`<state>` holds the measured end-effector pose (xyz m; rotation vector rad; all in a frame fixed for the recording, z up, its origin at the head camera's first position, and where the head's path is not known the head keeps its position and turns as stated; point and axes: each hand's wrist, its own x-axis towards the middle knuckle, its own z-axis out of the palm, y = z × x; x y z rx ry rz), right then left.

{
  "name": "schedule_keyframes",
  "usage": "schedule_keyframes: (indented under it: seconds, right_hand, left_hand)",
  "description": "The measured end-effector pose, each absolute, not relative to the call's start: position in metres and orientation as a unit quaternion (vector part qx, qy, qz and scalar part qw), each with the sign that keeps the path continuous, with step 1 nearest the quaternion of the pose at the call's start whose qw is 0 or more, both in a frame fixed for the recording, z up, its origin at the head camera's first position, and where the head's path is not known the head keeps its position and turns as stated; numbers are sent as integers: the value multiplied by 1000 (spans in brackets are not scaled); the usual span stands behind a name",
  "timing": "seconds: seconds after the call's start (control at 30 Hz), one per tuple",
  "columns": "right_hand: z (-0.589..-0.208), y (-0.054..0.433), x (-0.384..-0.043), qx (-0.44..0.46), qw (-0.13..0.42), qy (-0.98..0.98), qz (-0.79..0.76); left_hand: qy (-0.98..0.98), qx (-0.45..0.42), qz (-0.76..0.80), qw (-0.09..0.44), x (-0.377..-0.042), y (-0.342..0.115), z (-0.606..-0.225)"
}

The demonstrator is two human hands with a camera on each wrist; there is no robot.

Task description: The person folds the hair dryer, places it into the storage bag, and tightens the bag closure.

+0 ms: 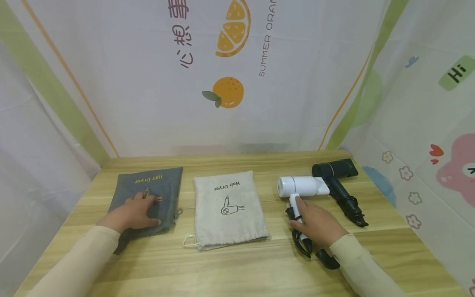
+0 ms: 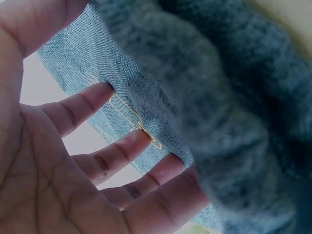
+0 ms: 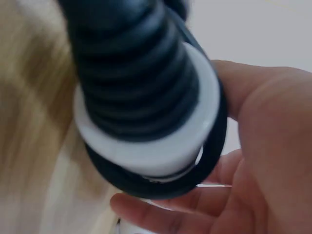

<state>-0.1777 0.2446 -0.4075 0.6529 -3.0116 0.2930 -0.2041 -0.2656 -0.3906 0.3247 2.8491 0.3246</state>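
I have the right hand [image 1: 319,225] clamped on the white hair dryer [image 1: 302,187] at the right of the table [image 1: 237,274], thumb and fingers wrapped about its handle [image 1: 293,201]; whether the dryer rests on the wood or is off it, I cannot tell. A black cord [image 1: 306,247] is bundled along the handle, so I judge the grip should be firm yet clear of its loops, wrist steady so the barrel does not tip. The nozzle [image 1: 323,186] points right, just beside the black hair dryer [image 1: 338,193], so a straight lift should suit better than a sideways drag, which could snag. By the right wrist lies a rounded black object [image 1: 328,260] I cannot identify; I'd avoid brushing it. Further left, the left hand [image 1: 137,211] has its fingers spread, tips touching the gray drawstring bag [image 1: 163,187], gripping nothing; light pressure should steady the cloth. Between the hands lies the beige drawstring bag [image 1: 230,222], untouched.
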Motion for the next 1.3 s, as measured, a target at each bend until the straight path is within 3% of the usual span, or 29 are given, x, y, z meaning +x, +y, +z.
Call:
schedule_keyframes:
  seconds: [0.37, 1.3]
  right_hand:
    - [-413, 240, -179, 210, 55, -974, 64]
    - [-409, 230, -183, 171, 12, -985, 16]
  left_hand:
    - [979, 112, 110, 127, -207, -267, -393]
    - [979, 101, 112, 139, -207, -266, -391]
